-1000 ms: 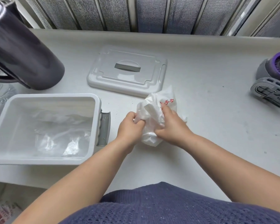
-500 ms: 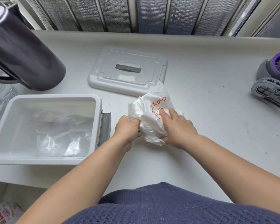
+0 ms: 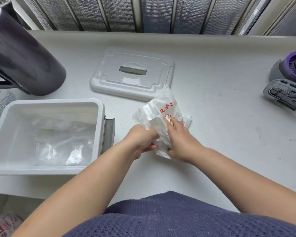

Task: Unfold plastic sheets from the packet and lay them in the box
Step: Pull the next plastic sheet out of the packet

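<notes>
On white counter (image 3: pixel 220 134), far left: one dark jug (image 3: pixel 24 62). One white box (image 3: pixel 55 102), open, clear crumpled plastic sheets (image 3: pixel 58 141) lying inside, count unclear. One lid (image 3: pixel 132 74) flat behind. One white packet (image 3: pixel 162 110) mid-counter right of box, red print reads "生手", rest creased. Left hand (image 3: pixel 140 141) fingers curled, gripping packet's near-left edge; right hand (image 3: pixel 179 142) grips its right side. One purple-grey device (image 3: pixel 287 84) far right.
</notes>
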